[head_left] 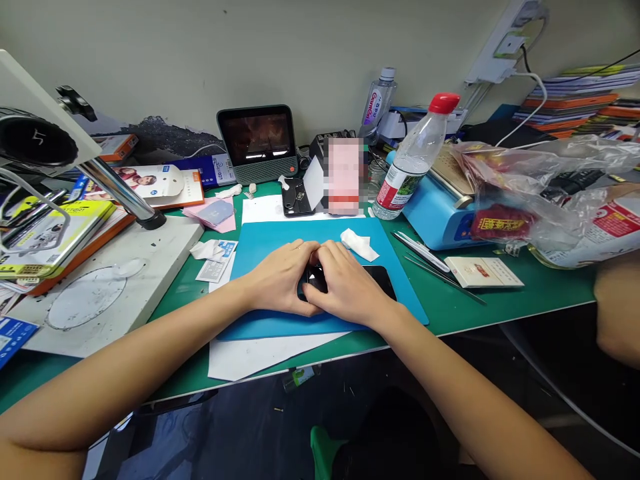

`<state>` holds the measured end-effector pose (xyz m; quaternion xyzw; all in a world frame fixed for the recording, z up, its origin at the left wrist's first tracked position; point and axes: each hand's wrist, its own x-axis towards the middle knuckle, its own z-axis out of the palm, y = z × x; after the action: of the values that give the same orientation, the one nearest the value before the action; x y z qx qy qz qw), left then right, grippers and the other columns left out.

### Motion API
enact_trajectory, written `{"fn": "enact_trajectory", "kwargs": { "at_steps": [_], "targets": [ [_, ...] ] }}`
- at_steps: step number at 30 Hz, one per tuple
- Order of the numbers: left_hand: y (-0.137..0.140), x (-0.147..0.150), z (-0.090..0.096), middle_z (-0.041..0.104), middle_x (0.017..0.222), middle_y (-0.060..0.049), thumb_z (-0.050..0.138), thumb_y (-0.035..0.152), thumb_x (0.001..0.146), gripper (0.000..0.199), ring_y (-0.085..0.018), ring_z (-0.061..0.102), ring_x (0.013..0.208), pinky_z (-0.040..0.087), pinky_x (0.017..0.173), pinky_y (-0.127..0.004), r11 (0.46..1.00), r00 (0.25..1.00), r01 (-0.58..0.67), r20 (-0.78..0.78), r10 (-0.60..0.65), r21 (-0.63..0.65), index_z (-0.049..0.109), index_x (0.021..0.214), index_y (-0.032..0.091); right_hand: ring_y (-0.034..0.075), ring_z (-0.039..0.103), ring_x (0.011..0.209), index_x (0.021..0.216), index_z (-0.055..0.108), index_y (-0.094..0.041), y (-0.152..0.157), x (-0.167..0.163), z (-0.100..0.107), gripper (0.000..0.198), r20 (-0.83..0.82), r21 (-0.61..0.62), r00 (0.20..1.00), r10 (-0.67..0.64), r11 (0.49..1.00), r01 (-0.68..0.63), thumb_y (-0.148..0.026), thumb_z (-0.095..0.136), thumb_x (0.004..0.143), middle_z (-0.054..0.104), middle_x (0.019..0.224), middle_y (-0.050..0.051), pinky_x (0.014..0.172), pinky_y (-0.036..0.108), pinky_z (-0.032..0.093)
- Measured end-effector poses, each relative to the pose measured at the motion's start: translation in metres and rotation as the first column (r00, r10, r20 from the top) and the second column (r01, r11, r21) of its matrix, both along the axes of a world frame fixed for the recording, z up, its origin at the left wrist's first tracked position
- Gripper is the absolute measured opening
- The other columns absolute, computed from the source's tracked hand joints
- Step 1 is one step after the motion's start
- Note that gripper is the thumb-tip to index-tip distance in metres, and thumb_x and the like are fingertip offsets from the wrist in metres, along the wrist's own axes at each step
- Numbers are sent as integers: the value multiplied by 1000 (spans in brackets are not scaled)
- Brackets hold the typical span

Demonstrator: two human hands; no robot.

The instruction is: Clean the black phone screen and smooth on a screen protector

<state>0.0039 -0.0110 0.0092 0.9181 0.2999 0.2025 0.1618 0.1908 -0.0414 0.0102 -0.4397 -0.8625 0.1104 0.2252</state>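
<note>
A black smartphone (383,279) lies on the blue mat (280,233), mostly covered by my hands; its right end shows past my right hand. My left hand (283,279) curls around the phone's left end, thumb toward me and fingers on the far side. Over the phone's middle, my right hand (345,283) is closed with its fingertips and thumb meeting those of my left hand. A dark glossy patch of screen shows between the two hands. Just beyond them on the mat is a crumpled white tissue (360,245).
Tweezers (445,279) and a small carton (483,273) lie right of the mat. Behind stand a red-capped bottle (417,157), a blue scale (435,213) and a small display (259,137). A metal stand (165,267) occupies the left. Someone's arm (619,310) is at right.
</note>
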Motion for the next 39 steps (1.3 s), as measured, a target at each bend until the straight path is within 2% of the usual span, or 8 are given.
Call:
{"fn": "enact_trajectory", "kwargs": {
  "at_steps": [7, 15, 29, 35, 39],
  "targets": [
    [0, 0, 1, 62, 104, -8, 75, 52, 70, 61, -28, 61, 90, 53, 82, -43, 999, 999, 32, 35, -32, 5, 48, 114, 19, 27, 52, 87, 90, 47, -24, -1, -2, 0, 10, -2, 18, 1000, -28, 999, 28, -27, 56, 86, 60, 94, 8, 76, 42, 45],
    [-1, 0, 1, 62, 110, -10, 77, 54, 70, 73, -29, 63, 95, 54, 85, -43, 1000, 998, 15, 62, -14, -22, 45, 124, 18, 26, 55, 87, 92, 46, -24, -2, -4, 3, 13, -41, 8, 998, -51, 999, 51, -25, 56, 84, 60, 93, 7, 76, 41, 47],
    [-4, 2, 2, 64, 106, -10, 74, 46, 69, 64, -29, 64, 92, 55, 81, -44, 1000, 999, 2, 39, -2, 2, 47, 121, 19, 25, 56, 93, 94, 49, -23, -7, 2, 8, 14, -74, -23, 997, -21, 1000, 19, -29, 61, 88, 61, 98, 7, 80, 40, 50],
    [-2, 0, -1, 65, 107, -9, 74, 44, 70, 69, -29, 66, 94, 55, 84, -43, 1000, 999, -4, 54, 3, 11, 46, 127, 18, 27, 59, 104, 104, 55, -21, -8, 13, 20, 24, -70, -82, 996, 48, 995, -54, -36, 68, 90, 63, 109, 10, 89, 45, 52],
    [-1, -1, -2, 67, 116, -13, 76, 57, 73, 83, -33, 67, 102, 55, 90, -48, 1000, 999, -1, 50, 1, 6, 41, 138, 18, 28, 60, 116, 127, 57, -22, -7, 29, 35, 54, -24, -161, 982, 187, 969, -189, -42, 81, 83, 65, 124, 10, 98, 46, 53]
  ]
}}
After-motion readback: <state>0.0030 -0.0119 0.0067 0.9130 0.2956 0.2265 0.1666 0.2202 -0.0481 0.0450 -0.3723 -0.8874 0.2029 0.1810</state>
